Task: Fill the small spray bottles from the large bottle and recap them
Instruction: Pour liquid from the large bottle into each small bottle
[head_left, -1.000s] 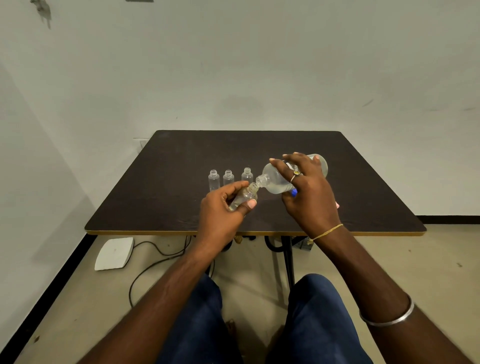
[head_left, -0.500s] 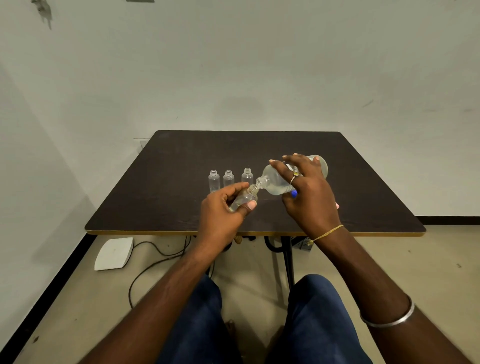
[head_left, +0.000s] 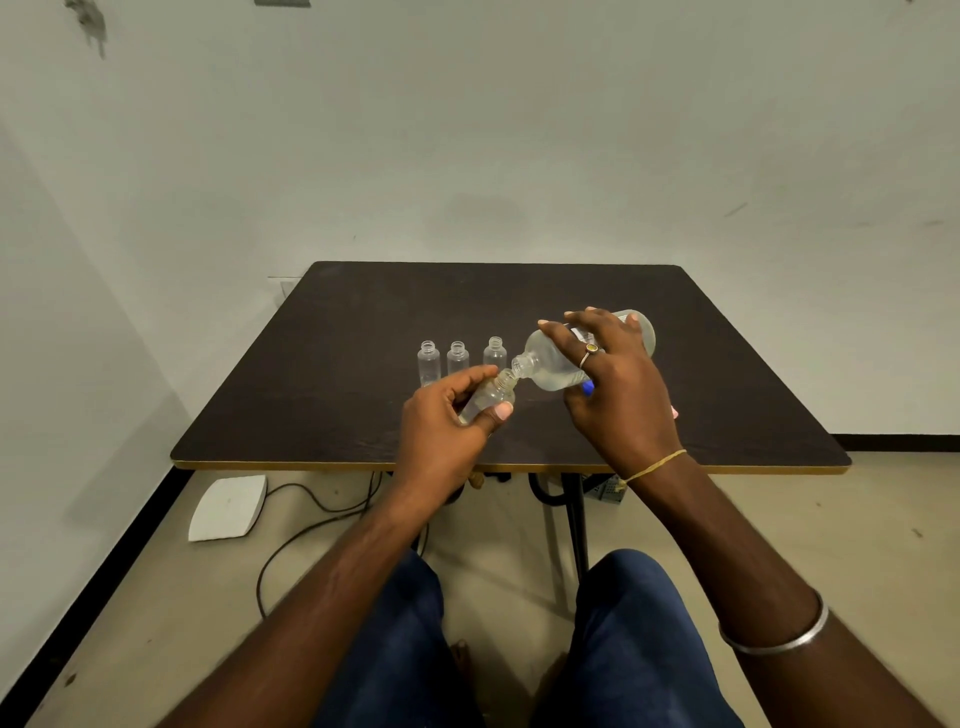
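- Spray-bottle filling took place at a dark brown table (head_left: 363, 322) with a thin yellow edge, which filled the middle of the frame and stood against a pale wall (head_left: 467, 130).
- That wall was scuffed, with a dark smudge at the upper left of the frame; a second wall ran down the left side, with a black skirting at its foot.
- A beige floor (head_left: 831, 545) showed below the table, and on it, at lower left, lay a flat white device (head_left: 228, 506) beside a loose black cable (head_left: 311, 525).
- Blue-trousered knees sat at the bottom centre, under the forearms.
- At centre right, the right hand (head_left: 618, 384) was wrapped over the large bottle (head_left: 545, 364), which lay tipped almost flat, neck pointing left and down; clear liquid pooled along its lower side.
- This hand wore a ring, a yellow thread at the wrist and a metal bangle further up the arm.
- Just left of centre, the left hand (head_left: 441, 421) gripped a small bottle (head_left: 488, 400), uncapped and tilted, its mouth meeting the mouth of the large one; its fill level was unclear.
- Behind that hand, three small bottles (head_left: 457, 358) stood upright in a row on the table, uncapped and apparently empty.
- A blue object (head_left: 588, 387) peeked out under the right hand, too hidden to identify.
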